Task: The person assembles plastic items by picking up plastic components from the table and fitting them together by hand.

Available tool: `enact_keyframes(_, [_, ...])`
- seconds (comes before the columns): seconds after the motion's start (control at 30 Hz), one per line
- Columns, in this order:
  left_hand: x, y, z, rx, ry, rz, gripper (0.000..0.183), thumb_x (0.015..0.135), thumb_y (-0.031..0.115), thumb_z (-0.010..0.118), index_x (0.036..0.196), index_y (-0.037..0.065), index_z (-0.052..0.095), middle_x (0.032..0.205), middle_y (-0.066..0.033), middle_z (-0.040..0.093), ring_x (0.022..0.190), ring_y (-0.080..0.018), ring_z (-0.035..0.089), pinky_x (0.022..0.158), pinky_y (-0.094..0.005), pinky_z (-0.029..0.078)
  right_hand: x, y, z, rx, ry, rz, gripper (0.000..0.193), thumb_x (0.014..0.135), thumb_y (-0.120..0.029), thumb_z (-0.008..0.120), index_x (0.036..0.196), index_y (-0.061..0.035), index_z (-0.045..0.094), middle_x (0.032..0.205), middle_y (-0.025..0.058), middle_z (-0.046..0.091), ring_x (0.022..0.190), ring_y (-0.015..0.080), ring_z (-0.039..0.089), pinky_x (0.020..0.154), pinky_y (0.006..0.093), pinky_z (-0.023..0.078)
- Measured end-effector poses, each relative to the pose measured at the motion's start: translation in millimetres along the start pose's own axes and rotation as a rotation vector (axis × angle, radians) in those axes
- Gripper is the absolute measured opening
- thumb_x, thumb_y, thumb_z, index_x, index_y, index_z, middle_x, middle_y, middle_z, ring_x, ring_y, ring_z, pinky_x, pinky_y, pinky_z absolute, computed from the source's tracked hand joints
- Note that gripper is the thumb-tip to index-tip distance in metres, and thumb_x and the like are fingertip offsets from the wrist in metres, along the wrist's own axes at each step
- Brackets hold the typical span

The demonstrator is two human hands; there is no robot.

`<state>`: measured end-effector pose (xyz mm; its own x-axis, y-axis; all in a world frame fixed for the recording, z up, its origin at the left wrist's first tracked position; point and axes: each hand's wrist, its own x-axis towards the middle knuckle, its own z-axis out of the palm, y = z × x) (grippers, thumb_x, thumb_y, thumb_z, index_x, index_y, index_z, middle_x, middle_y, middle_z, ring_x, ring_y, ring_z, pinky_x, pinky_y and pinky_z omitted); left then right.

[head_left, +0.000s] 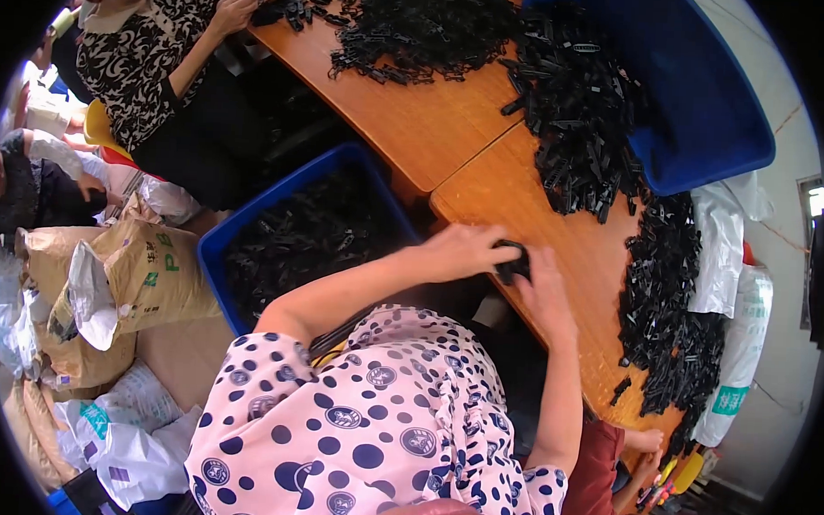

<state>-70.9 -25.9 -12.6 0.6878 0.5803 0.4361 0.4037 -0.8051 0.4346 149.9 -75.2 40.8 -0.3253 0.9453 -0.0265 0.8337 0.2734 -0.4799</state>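
At the near edge of the wooden table, both hands meet around a small black plastic part [513, 262]. My left hand [467, 253] grips it from the left, with the fingers curled against it. From the right, my right hand [543, 294] closes on the same part with thumb and fingers. The part is dark and partly covered by the fingers, so its exact kind does not show. Below my left forearm stands a blue bin [214, 267] holding many loose black parts [304, 222].
Heaps of black parts [584, 127] cover the back and right of the table [487, 201]. A big blue tub [707, 113] leans at the far right. Sacks [162, 267] are stacked at left. One co-worker [151, 67] sits across; another's red sleeve [595, 477] shows at lower right.
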Motion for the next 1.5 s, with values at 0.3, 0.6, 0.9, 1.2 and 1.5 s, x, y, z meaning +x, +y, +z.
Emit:
enact_keyframes(0.3, [-177,-28,-110,0.245,0.102,-0.597,0.045,0.076,0.021,0.081,0.117,0.009,0.064,0.122,-0.0124,0.06,0.101,-0.0302,0.065,0.084,-0.0399,0.054,103,-129,110,0.093,-0.192,-0.286,0.059,0.083,-0.012,0.076,0.133,0.0023,0.047,0.123,0.0227,0.051,0.099,0.044,0.065,0.081,0.0471,0.057])
enact_keyframes(0.6, [-106,-39,-73,0.24,0.329,-0.403,0.036,0.072,0.005,0.079,0.106,0.008,0.068,0.119,-0.0143,0.062,0.11,-0.0342,0.06,0.093,-0.0433,0.048,45,-23,15,-0.024,0.446,-0.177,0.019,0.088,-0.005,0.067,0.106,-0.0045,0.066,0.102,0.0138,0.064,0.091,0.0319,0.066,0.076,0.0409,0.056])
enact_keyframes(0.9, [140,-129,11,-0.196,0.526,-0.362,0.06,0.083,0.026,0.078,0.135,0.011,0.053,0.143,-0.0246,0.045,0.132,-0.0441,0.046,0.11,-0.0476,0.041,-31,80,16,0.05,0.544,0.577,0.032,0.093,-0.009,0.068,0.123,-0.0003,0.06,0.12,0.0207,0.059,0.099,0.036,0.063,0.084,0.0437,0.053])
enact_keyframes(1.2, [227,-178,35,-0.126,0.578,-0.491,0.072,0.082,0.04,0.077,0.141,0.009,0.049,0.148,-0.0309,0.037,0.138,-0.0498,0.037,0.114,-0.0535,0.034,47,153,-4,-0.297,0.783,0.392,0.071,0.1,-0.042,0.06,0.148,0.0052,0.038,0.148,0.0306,0.04,0.138,0.0441,0.039,0.113,0.0516,0.035])
enact_keyframes(1.5, [232,-167,51,-0.022,0.427,-0.413,0.057,0.082,0.041,0.074,0.128,0.01,0.063,0.137,-0.0145,0.056,0.137,-0.0461,0.04,0.112,-0.0525,0.037,130,171,-42,-0.683,0.766,0.332,0.049,0.102,-0.051,0.049,0.133,-0.0159,0.062,0.127,0.0102,0.068,0.125,0.035,0.057,0.103,0.0496,0.044])
